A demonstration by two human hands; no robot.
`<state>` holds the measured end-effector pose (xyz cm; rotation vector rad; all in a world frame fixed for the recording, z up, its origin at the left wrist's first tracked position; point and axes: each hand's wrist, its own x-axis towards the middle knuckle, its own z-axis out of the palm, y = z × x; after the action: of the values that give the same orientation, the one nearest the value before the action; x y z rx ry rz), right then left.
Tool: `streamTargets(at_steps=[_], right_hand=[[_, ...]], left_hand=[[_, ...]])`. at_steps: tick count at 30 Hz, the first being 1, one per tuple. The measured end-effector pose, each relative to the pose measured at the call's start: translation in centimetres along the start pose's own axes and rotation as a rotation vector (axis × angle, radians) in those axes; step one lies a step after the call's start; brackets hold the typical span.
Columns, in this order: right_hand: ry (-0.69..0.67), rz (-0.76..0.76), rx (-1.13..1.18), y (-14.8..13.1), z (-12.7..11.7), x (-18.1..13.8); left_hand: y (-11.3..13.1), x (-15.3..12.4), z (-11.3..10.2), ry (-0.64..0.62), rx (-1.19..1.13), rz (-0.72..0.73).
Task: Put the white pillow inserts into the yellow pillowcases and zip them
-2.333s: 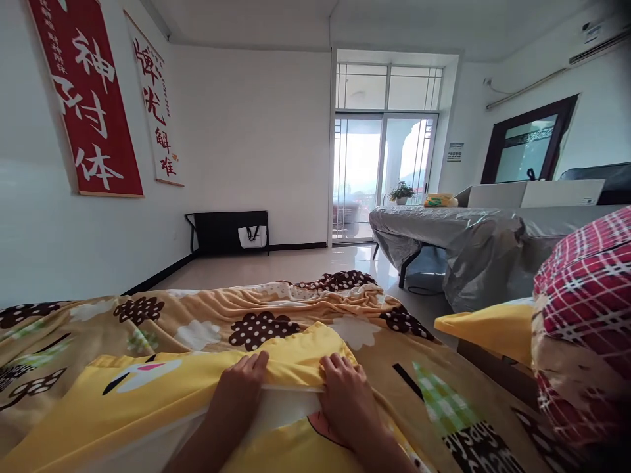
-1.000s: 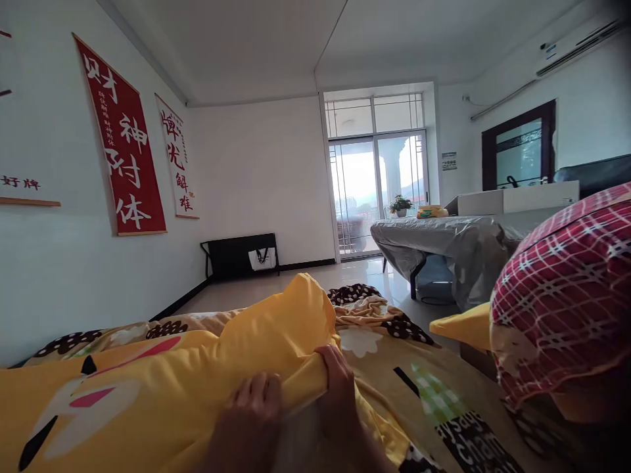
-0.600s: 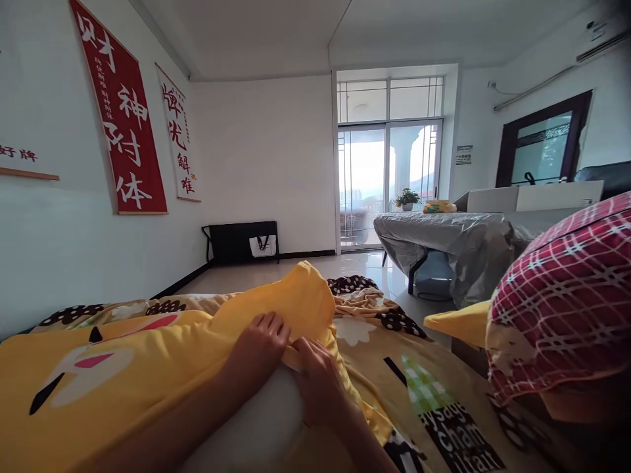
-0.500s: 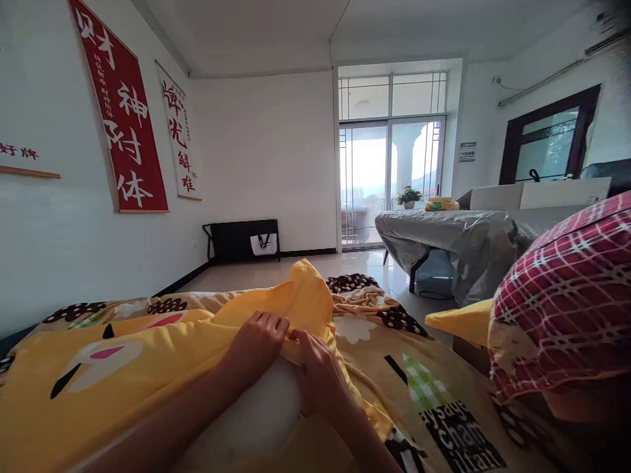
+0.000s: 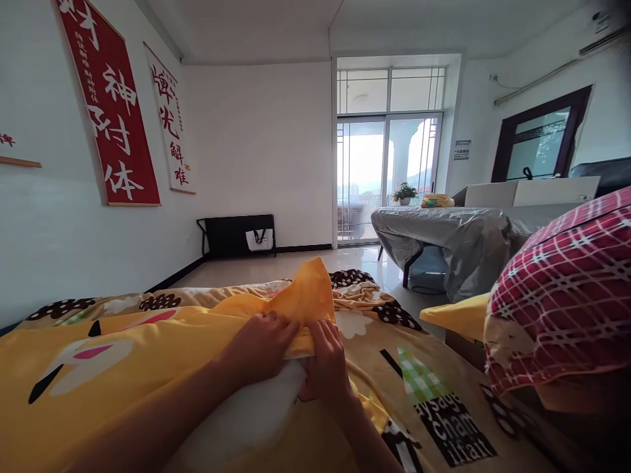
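A yellow pillowcase [image 5: 182,335] with a printed cartoon face lies over a white pillow [image 5: 256,407] in front of me. At the case's open edge my left hand [image 5: 263,341] is closed on the yellow cloth, fingers curled over it. Just to its right, my right hand [image 5: 328,348] grips the same edge, thumb hidden under the fabric. A pointed corner of the case stands up beyond both hands. Part of the white pillow shows below the edge, between my forearms.
Beneath everything spreads a brown patterned blanket [image 5: 374,381]. A red plaid pillow [image 5: 566,282] is at the right, beside a bit of yellow cloth [image 5: 458,315]. Farther off stand a plastic-covered table [image 5: 438,230] and a folded black table [image 5: 227,235] against the wall.
My hands have moved slightly apart along the pillowcase edge, the right one shifting rightward. The cloth edge between them is now stretched flatter, and the raised corner looks more pointed.
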<state>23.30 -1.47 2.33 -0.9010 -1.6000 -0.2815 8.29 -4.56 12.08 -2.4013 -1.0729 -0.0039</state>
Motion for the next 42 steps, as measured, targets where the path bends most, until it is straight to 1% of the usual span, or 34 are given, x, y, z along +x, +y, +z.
streamTargets(at_steps=[3, 5, 7, 9, 11, 15, 17, 19, 22, 24, 27, 29, 30, 31, 33, 35, 37, 39, 42], right_hand=[[-0.071, -0.016, 0.055, 0.6, 0.2, 0.0], [-0.128, -0.026, 0.095, 0.9, 0.0, 0.2], [-0.181, -0.005, 0.129, 1.2, -0.4, 0.5], [-0.218, 0.017, 0.145, 1.2, -0.8, 0.7], [-0.207, 0.011, 0.121, 1.0, -1.0, 0.7], [-0.065, -0.059, -0.053, 0.5, -0.6, 0.2], [-0.035, -0.067, -0.137, 0.4, -0.5, 0.0], [-0.086, -0.073, -0.139, 0.5, -0.6, 0.0], [-0.205, -0.078, -0.057, 0.7, -1.1, 0.2], [-0.240, -0.069, -0.023, 0.7, -1.4, 0.3], [-0.271, -0.082, 0.020, 0.6, -1.5, 0.4], [-0.256, -0.095, 0.040, 0.5, -1.4, 0.5], [-0.235, -0.097, 0.044, 0.5, -1.4, 0.5], [-0.207, -0.097, 0.047, 0.4, -1.3, 0.6], [-0.160, -0.097, 0.058, 0.4, -1.2, 0.6], [-0.130, -0.084, 0.073, 0.3, -1.1, 0.6], [-0.099, -0.062, 0.072, 0.2, -0.9, 0.5], [-0.034, -0.043, 0.039, 0.2, -0.7, 0.3], [0.060, -0.022, -0.088, 0.2, -0.3, -0.2]], left_hand=[[-0.1, -0.2, 0.5, 0.033, -0.011, 0.019], [-0.1, -0.1, 1.0, 0.050, 0.018, -0.017], [0.1, 0.0, 1.6, 0.061, 0.047, -0.071], [0.2, 0.2, 2.0, 0.075, 0.060, -0.087], [0.3, 0.2, 2.1, 0.100, 0.056, -0.072], [0.4, -0.1, 1.5, 0.175, -0.033, -0.064], [0.4, -0.3, 1.0, 0.194, -0.085, -0.042], [0.4, -0.4, 0.8, 0.192, -0.119, -0.017], [0.6, -0.5, 1.1, 0.211, -0.102, -0.029], [0.9, -0.4, 1.7, 0.272, -0.027, -0.058], [1.3, -0.2, 2.6, 0.472, 0.156, -0.103], [1.6, 0.2, 2.9, 0.585, 0.263, -0.128], [1.6, 0.4, 3.0, 0.603, 0.291, -0.141], [1.6, 0.7, 3.0, 0.594, 0.298, -0.148], [1.6, 1.1, 2.8, 0.527, 0.268, -0.138], [1.5, 1.4, 2.7, 0.454, 0.202, -0.107], [1.4, 1.4, 2.6, 0.407, 0.129, -0.081], [1.4, 1.4, 2.4, 0.369, 0.069, -0.068], [1.1, 1.3, 2.2, 0.324, 0.047, -0.029]])
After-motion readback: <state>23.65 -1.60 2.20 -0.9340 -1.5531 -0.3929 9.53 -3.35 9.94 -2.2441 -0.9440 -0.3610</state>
